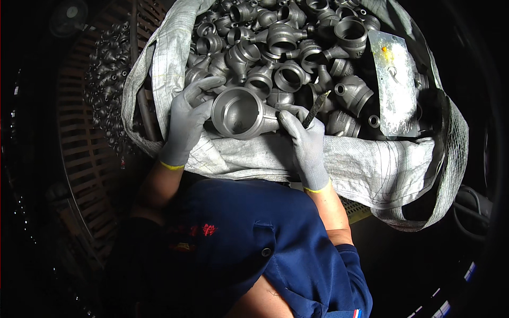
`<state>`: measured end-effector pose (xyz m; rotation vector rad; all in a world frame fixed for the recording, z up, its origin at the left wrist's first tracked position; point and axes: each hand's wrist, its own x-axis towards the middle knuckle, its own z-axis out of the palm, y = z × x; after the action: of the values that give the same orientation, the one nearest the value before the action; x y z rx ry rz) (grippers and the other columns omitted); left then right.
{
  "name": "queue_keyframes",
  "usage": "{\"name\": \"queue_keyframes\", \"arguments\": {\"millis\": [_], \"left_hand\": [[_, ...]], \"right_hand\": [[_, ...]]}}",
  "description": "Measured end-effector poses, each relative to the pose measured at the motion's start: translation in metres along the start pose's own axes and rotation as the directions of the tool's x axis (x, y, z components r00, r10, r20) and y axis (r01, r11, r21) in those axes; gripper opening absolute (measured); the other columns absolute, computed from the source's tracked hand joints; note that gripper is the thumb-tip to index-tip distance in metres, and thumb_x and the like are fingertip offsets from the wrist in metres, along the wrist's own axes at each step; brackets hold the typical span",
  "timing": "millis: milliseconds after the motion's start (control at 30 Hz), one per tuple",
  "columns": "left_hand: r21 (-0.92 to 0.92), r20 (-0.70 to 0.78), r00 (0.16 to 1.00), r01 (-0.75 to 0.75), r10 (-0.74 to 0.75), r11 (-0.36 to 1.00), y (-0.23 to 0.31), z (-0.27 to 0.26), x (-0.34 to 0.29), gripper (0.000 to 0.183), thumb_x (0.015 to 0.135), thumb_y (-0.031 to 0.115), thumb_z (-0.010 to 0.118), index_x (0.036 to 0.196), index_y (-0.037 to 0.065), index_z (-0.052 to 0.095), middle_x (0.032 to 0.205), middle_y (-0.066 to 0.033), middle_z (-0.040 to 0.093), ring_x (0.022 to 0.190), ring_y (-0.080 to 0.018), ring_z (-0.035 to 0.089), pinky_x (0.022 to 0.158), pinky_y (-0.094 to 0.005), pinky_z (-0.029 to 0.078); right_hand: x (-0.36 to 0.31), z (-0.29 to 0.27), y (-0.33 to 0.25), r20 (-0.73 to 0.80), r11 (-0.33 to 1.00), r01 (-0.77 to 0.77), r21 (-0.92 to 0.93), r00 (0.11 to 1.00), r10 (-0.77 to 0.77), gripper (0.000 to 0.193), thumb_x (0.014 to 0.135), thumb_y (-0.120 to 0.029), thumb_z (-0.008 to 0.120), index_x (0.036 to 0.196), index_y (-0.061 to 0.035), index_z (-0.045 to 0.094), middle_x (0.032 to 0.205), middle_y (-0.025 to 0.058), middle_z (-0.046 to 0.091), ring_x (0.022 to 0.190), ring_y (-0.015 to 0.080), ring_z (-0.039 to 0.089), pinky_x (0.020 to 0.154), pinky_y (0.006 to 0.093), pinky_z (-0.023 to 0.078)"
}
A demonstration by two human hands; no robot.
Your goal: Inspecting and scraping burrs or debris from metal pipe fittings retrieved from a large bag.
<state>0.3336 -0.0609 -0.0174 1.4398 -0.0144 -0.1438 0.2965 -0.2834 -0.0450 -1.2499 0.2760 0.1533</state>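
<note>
A grey metal pipe fitting point(253, 123) is held between my two hands above the near edge of a white woven bulk bag point(254, 151). Its wide round mouth faces up, and its narrow neck points right. My left hand point(186, 117), in a grey glove with a yellow cuff, grips the wide end, thumb at the rim; some fingertips are hidden behind it. My right hand point(306, 143), gloved alike, closes on the neck. A dark, rough, slim file-like tool point(316, 109) also sticks up from its fingers; its lower end is hidden.
Many similar fittings point(283, 37) fill the bag. A scuffed metal plate point(393, 85) leans over them at the right. Bag straps point(458, 143) loop outward at the right. Smaller fittings point(108, 79) lie in a brown slatted crate point(74, 143) at the left.
</note>
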Motion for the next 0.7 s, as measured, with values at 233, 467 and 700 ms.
{"name": "queue_keyframes", "arguments": {"millis": [233, 467, 700], "left_hand": [[0.328, -0.167, 0.978, -0.061, 0.122, 0.943, 0.006, 0.015, -0.027, 0.034, 0.085, -0.002, 0.053, 0.118, -0.009, 0.055, 0.109, -0.0135, 0.063, 0.101, -0.0158, 0.06, 0.091, -0.0264, 0.047], [0.843, 0.281, 0.872, -0.424, 0.4, 0.332, 0.012, 0.046, -0.043, 0.033, 0.073, 0.01, 0.069, 0.103, 0.0, 0.065, 0.097, -0.0138, 0.066, 0.094, -0.0288, 0.062, 0.085, -0.0376, 0.049], [0.632, -0.011, 0.996, -0.058, 0.084, 0.773, -0.014, 0.038, -0.053, 0.032, 0.079, 0.004, 0.061, 0.11, -0.005, 0.06, 0.097, -0.0137, 0.067, 0.09, -0.023, 0.063, 0.079, -0.0327, 0.05]], "right_hand": [[0.002, -0.002, -0.002, -0.022, 0.983, 0.01, -0.185, 1.0, -0.014, 0.018, 0.089, -0.015, 0.065, 0.099, -0.0003, 0.069, 0.07, -0.0028, 0.06, 0.059, 0.0023, 0.048, 0.053, 0.019, 0.038], [-0.001, -0.001, -0.006, 0.012, 0.918, 0.127, -0.377, 0.991, -0.133, 0.021, 0.086, -0.018, 0.068, 0.097, 0.0002, 0.069, 0.065, -0.0026, 0.059, 0.059, 0.0018, 0.049, 0.052, 0.0201, 0.039], [-0.016, 0.006, -0.014, 0.086, 0.958, 0.068, -0.277, 0.995, -0.045, 0.028, 0.083, -0.017, 0.072, 0.102, 0.0036, 0.066, 0.073, -0.0014, 0.063, 0.062, 0.0027, 0.051, 0.055, 0.0194, 0.042]]}}
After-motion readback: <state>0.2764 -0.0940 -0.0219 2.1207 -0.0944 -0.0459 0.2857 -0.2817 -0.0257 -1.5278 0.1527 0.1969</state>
